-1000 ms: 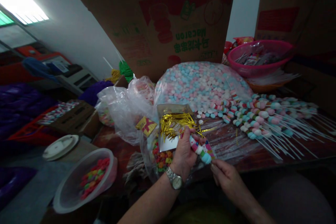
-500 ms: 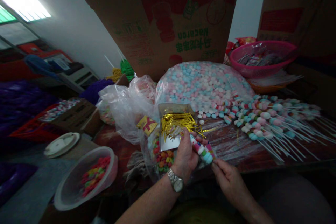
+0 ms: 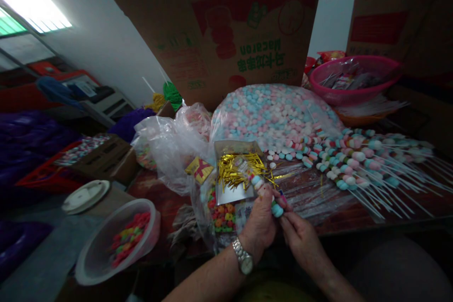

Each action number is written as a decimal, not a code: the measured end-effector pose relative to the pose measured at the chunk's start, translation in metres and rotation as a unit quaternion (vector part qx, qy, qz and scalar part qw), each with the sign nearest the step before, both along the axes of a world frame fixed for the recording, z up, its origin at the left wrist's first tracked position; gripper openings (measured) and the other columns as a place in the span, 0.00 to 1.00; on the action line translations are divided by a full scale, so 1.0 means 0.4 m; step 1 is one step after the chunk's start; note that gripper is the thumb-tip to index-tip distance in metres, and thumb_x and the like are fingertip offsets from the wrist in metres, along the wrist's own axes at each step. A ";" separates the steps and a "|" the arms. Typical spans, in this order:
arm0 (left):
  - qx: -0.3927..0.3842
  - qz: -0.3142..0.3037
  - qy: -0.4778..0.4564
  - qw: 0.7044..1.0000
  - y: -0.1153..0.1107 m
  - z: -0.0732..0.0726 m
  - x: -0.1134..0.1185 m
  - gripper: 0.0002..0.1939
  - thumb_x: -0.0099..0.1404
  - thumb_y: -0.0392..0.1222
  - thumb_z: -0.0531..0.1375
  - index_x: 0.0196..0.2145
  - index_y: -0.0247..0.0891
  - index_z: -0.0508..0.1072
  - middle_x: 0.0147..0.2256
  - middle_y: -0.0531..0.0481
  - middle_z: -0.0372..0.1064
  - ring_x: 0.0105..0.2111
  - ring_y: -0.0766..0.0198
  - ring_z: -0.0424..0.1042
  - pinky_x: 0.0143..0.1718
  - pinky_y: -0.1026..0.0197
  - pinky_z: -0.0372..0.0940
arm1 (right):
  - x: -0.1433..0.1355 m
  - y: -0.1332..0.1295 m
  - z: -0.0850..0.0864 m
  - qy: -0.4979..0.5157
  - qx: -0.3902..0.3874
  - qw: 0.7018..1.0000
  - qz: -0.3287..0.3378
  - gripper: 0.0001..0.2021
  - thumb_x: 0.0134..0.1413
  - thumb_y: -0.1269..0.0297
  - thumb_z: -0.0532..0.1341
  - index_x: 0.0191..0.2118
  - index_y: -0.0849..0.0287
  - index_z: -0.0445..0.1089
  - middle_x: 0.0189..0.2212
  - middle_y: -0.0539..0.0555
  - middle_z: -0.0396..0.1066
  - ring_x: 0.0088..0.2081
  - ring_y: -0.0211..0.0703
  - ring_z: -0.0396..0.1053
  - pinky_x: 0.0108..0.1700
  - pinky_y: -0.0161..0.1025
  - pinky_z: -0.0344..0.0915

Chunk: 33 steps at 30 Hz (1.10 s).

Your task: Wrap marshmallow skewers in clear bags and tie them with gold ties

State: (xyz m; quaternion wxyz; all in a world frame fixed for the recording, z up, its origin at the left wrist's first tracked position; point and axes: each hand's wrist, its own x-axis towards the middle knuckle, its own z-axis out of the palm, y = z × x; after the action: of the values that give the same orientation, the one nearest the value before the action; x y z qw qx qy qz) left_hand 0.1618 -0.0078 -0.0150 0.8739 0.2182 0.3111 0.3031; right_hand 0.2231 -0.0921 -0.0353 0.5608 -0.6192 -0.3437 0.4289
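Observation:
My left hand (image 3: 261, 221), with a metal watch (image 3: 245, 258) on its wrist, is closed around a marshmallow skewer (image 3: 277, 209) in what looks like a printed clear wrapper. Pale blue and white pieces show above and below the fingers. At the lower end of the skewer, the fingers of my right hand (image 3: 300, 232) are pinched together; its stick is hidden there. Just beyond the hands, gold twist ties (image 3: 235, 170) lie in an open box (image 3: 231, 195). Finished-looking marshmallow skewers (image 3: 357, 155) with white sticks are piled to the right.
A large clear bag of pastel marshmallows (image 3: 269, 108) stands behind. At left are a plastic tub (image 3: 88, 245) of colourful candies and a bag of ring-shaped candies (image 3: 222, 214). A pink basket (image 3: 354, 94) sits back right, before tall cardboard boxes (image 3: 255, 23).
My left hand has slid down along the wrapped skewer towards its lower end, so the upper pieces now show above it. My right hand has moved slightly left, closer to the left.

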 end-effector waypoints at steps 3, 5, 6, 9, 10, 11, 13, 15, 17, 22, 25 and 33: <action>-0.019 -0.014 -0.015 1.000 0.045 0.006 -0.026 0.22 0.48 0.53 0.67 0.34 0.36 0.69 0.30 0.48 0.70 0.29 0.62 0.71 0.35 0.58 0.66 | 0.029 -0.015 -0.005 -0.068 0.008 0.997 0.024 0.16 0.55 0.52 0.52 0.23 0.58 0.59 0.16 0.45 0.54 0.21 0.35 0.54 0.23 0.32 0.51; -0.024 0.020 -0.044 0.999 0.091 0.024 -0.041 0.23 0.47 0.52 0.68 0.36 0.37 0.69 0.33 0.48 0.71 0.33 0.60 0.71 0.38 0.56 0.66 | 0.049 -0.029 -0.008 -0.059 -0.011 0.996 0.069 0.16 0.57 0.54 0.51 0.23 0.58 0.59 0.15 0.44 0.52 0.20 0.34 0.51 0.22 0.32 0.49; -0.020 0.032 -0.056 0.998 0.111 0.034 -0.045 0.22 0.47 0.50 0.68 0.36 0.38 0.69 0.33 0.48 0.71 0.34 0.59 0.71 0.39 0.54 0.66 | 0.055 -0.034 -0.008 -0.048 -0.018 0.995 0.090 0.16 0.57 0.54 0.51 0.24 0.58 0.59 0.15 0.43 0.51 0.19 0.33 0.50 0.21 0.31 0.48; 0.011 0.043 -0.061 0.997 0.125 0.053 -0.034 0.15 0.50 0.43 0.67 0.35 0.37 0.70 0.24 0.55 0.68 0.26 0.64 0.70 0.39 0.54 0.66 | 0.058 -0.033 -0.001 -0.027 -0.023 0.993 0.115 0.15 0.57 0.54 0.51 0.26 0.59 0.61 0.15 0.42 0.50 0.18 0.32 0.49 0.20 0.30 0.47; 0.020 0.044 -0.058 0.997 0.116 0.054 -0.024 0.13 0.51 0.42 0.66 0.34 0.37 0.70 0.20 0.57 0.65 0.23 0.67 0.68 0.38 0.55 0.66 | 0.053 -0.028 0.004 -0.032 -0.024 0.993 0.107 0.15 0.57 0.54 0.51 0.26 0.59 0.61 0.14 0.42 0.50 0.18 0.32 0.49 0.20 0.30 0.48; 0.026 0.045 -0.055 0.997 0.102 0.052 -0.013 0.12 0.52 0.43 0.66 0.33 0.37 0.70 0.18 0.59 0.62 0.20 0.69 0.66 0.36 0.56 0.67 | 0.047 -0.022 0.009 -0.045 -0.022 0.994 0.094 0.15 0.57 0.54 0.51 0.26 0.59 0.62 0.15 0.43 0.51 0.18 0.33 0.50 0.20 0.30 0.49; 0.022 0.048 -0.047 0.998 0.071 0.043 0.005 0.13 0.52 0.46 0.66 0.30 0.36 0.70 0.16 0.60 0.60 0.18 0.70 0.64 0.33 0.59 0.67 | 0.034 -0.010 0.018 -0.087 -0.005 0.994 0.062 0.15 0.58 0.55 0.50 0.28 0.59 0.64 0.17 0.46 0.58 0.21 0.36 0.57 0.24 0.31 0.55; 0.004 0.052 -0.036 0.998 0.055 0.037 0.013 0.14 0.51 0.47 0.66 0.28 0.36 0.69 0.16 0.59 0.61 0.18 0.70 0.65 0.31 0.60 0.66 | 0.025 -0.005 0.021 -0.136 0.020 0.990 0.039 0.15 0.58 0.57 0.49 0.30 0.60 0.65 0.23 0.51 0.65 0.27 0.39 0.63 0.30 0.33 0.60; -0.010 0.060 -0.027 0.998 0.061 0.037 0.009 0.15 0.51 0.48 0.66 0.27 0.36 0.68 0.16 0.58 0.61 0.19 0.69 0.66 0.30 0.61 0.66 | 0.024 -0.012 0.016 -0.177 0.030 0.983 0.031 0.14 0.59 0.58 0.48 0.31 0.60 0.66 0.26 0.54 0.69 0.29 0.41 0.66 0.32 0.34 0.61; -0.007 0.103 -0.013 0.995 0.091 0.047 -0.007 0.15 0.49 0.47 0.67 0.27 0.36 0.67 0.16 0.59 0.62 0.19 0.68 0.66 0.30 0.60 0.66 | 0.042 -0.046 -0.008 -0.265 0.016 0.962 0.057 0.15 0.59 0.60 0.47 0.26 0.59 0.65 0.20 0.52 0.67 0.23 0.40 0.64 0.26 0.33 0.58; -0.002 0.090 -0.011 0.996 0.063 0.032 0.012 0.16 0.49 0.47 0.67 0.24 0.36 0.65 0.15 0.59 0.61 0.16 0.71 0.63 0.31 0.60 0.66 | 0.035 -0.036 -0.013 -0.280 0.020 0.959 0.042 0.16 0.60 0.61 0.46 0.28 0.59 0.66 0.21 0.54 0.69 0.24 0.41 0.67 0.27 0.34 0.59; -0.006 0.030 -0.041 0.999 0.064 0.046 -0.003 0.17 0.51 0.52 0.65 0.29 0.36 0.68 0.24 0.52 0.68 0.25 0.64 0.70 0.34 0.57 0.66 | 0.026 -0.002 0.011 -0.235 0.021 0.971 0.033 0.16 0.60 0.59 0.47 0.28 0.60 0.65 0.22 0.53 0.69 0.25 0.40 0.67 0.28 0.33 0.59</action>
State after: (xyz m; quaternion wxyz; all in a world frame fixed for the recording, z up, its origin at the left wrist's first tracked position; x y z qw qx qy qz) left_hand 0.1607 0.0178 0.0035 0.8779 0.1909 0.2832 0.3355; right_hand 0.2334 -0.0929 -0.0308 0.4629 -0.6790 -0.4950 0.2822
